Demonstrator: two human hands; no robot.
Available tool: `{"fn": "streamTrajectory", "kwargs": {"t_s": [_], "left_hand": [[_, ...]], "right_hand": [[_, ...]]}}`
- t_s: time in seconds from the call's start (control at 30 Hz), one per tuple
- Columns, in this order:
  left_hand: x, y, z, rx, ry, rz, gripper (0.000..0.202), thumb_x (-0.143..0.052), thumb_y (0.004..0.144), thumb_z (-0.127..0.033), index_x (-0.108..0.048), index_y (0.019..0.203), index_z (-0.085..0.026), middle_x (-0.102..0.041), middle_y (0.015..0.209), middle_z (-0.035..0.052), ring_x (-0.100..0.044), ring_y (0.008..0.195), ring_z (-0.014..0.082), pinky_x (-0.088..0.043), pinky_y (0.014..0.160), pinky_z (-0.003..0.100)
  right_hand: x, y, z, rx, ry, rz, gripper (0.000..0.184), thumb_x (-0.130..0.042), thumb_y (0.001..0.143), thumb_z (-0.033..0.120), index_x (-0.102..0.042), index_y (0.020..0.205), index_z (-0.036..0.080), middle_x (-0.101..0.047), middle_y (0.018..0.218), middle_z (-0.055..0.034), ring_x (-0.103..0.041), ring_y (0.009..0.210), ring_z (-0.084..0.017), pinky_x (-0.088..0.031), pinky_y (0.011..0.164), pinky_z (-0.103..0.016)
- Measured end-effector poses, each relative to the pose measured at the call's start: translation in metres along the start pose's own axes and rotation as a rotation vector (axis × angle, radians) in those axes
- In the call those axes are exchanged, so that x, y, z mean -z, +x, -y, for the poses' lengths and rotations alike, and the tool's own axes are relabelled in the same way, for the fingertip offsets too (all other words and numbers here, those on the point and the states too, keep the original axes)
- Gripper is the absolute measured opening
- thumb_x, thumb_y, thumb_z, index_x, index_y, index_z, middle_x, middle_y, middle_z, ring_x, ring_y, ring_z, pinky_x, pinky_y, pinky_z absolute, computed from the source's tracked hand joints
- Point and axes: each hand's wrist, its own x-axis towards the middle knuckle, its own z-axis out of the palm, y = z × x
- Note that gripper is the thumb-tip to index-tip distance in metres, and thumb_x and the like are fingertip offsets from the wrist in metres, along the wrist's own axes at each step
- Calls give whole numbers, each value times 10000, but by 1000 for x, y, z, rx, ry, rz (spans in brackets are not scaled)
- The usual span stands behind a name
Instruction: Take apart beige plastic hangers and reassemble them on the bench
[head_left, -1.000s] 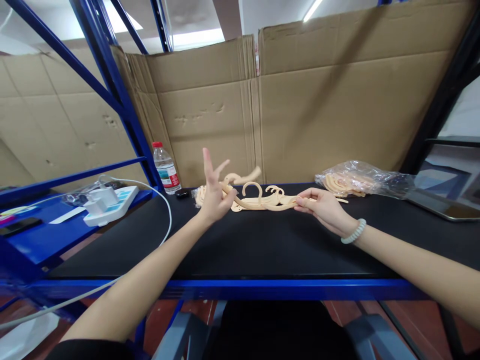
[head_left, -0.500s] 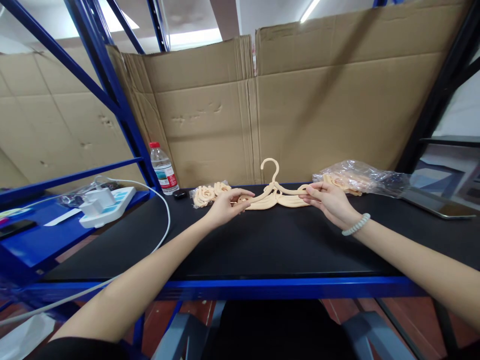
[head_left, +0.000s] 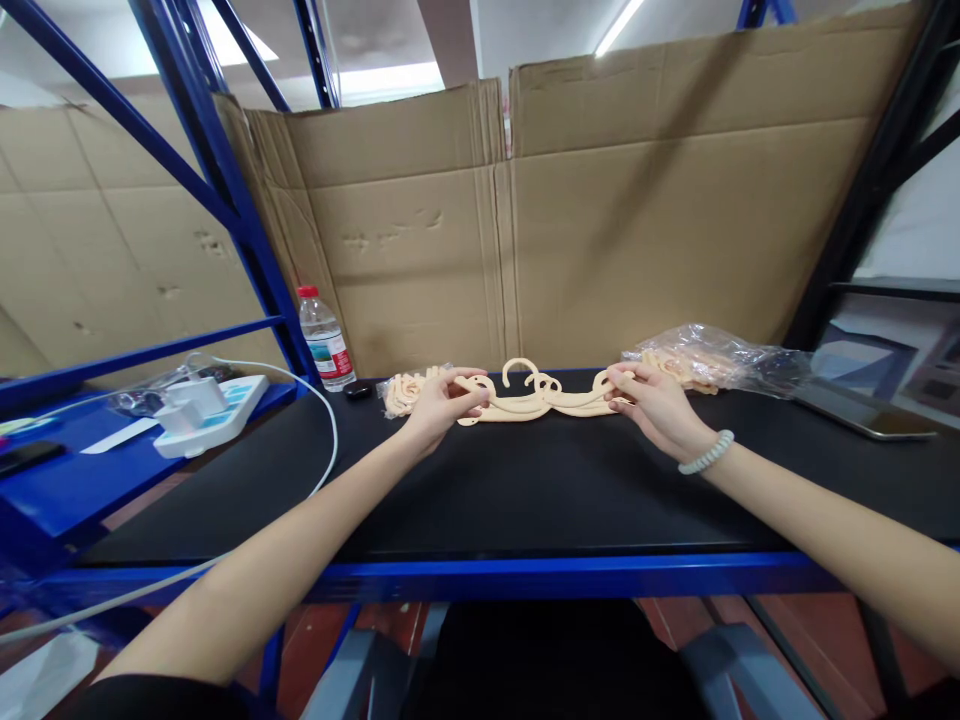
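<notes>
Beige clothes hanger (head_left: pixel 523 403), lower than half a second ago, hook (head_left: pixel 519 361) dipped too. Clamped near both ends in fingers of left hand (head_left: pixel 439 406) and right hand (head_left: pixel 661 404), over counter (head_left: pixel 525 490).

Fingers (head_left: pixel 471 401) hold both ends of a hanger (head_left: pixel 519 405).

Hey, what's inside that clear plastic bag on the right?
Beige pieces are bunched toward the left end of the clear plastic bag. The right hand covers their near left part, and creases and glare blur the rest, so I can't count them.
</notes>
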Motion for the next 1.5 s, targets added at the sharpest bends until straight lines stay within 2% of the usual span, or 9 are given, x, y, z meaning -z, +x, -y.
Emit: {"fn": "streamTrajectory", "kwargs": {"t_s": [0.1, 0.2, 0.4, 0.47, 0.63, 0.73, 0.9, 1.17, 1.5], "left_hand": [[-7, -2, 0, 38, -47, -3, 466, -790, 655, -325, -615, 1050, -150, -639, 889, 46, -636, 776, 140, -530, 595, 206], [-16, -7, 0, 89, -91, 44, 494, -785, 667, -338, -588, 1082, -155, -630, 920, 47, -642, 755, 137, -554, 604, 230], [-34, -16, 2, 81, -29, 173, 496, -772, 684, -369, -588, 1087, -147, -624, 910, 48, -650, 779, 161, -582, 601, 261], [-38, -18, 2, 85, -13, 200, 500, -770, 685, -373, -584, 1087, -141, -624, 890, 44, -654, 768, 161, -580, 581, 250], [-38, -18, 5, 48, -2, 215, 499, -755, 700, -365, -575, 1110, -144, -614, 872, 31, -655, 744, 148, -583, 582, 246], [-38, -18, 5, -2, 10, 201, 471, -744, 712, -350, -574, 1097, -139, -605, 844, 19, -648, 715, 134, -574, 568, 228], [-43, -21, 0, -127, 95, 165, 407, -698, 763, -336, -581, 1090, -122, -626, 831, 34, -644, 696, 126, -551, 571, 204], [-46, -24, 0, -284, 252, 137, 390, -656, 804, -346, -592, 1133, -148, -676, 977, 89, -679, 795, 177, -581, 674, 272], [-45, -23, 1, -297, 257, 105, 400, -643, 810, -368, -602, 1151, -164, -678, 1029, 95, -665, 846, 191, -582, 689, 284]], "right_hand": [[-4, -2, -2, 7, 13, 53, 297, -804, 642, 359, -633, 794, 169, -620, 753, 11, -532, 585, -57, -475, 588, -207], [-10, -6, -4, 15, -2, 101, 305, -795, 659, 359, -634, 829, 164, -614, 773, 10, -502, 551, -45, -442, 527, -193], [-21, -14, -6, -10, -42, 162, 347, -797, 655, 329, -651, 905, 137, -577, 661, 26, -460, 508, -44, -387, 455, -182], [-25, -17, -7, -36, -48, 215, 354, -801, 647, 307, -657, 918, 130, -600, 677, 12, -475, 522, -50, -409, 477, -191], [-32, -25, -6, -62, -123, 403, 411, -770, 688, 319, -645, 1038, 143, -663, 902, -59, -561, 630, -86, -481, 558, -228], [-34, -27, -6, -11, -251, 499, 345, -710, 747, 388, -653, 963, 126, -652, 843, -56, -537, 575, -79, -475, 523, -229], [-38, -30, -9, 23, -435, 443, 369, -681, 745, 480, -637, 787, 116, -566, 613, 2, -492, 466, -72, -421, 422, -206], [-43, -33, -10, 114, -505, 362, 406, -653, 740, 534, -608, 790, 134, -507, 535, 32, -464, 408, -75, -376, 344, -186], [-48, -36, -6, 160, -522, 349, 397, -635, 754, 521, -630, 794, 126, -507, 493, 23, -473, 374, -88, -377, 316, -191]]}}
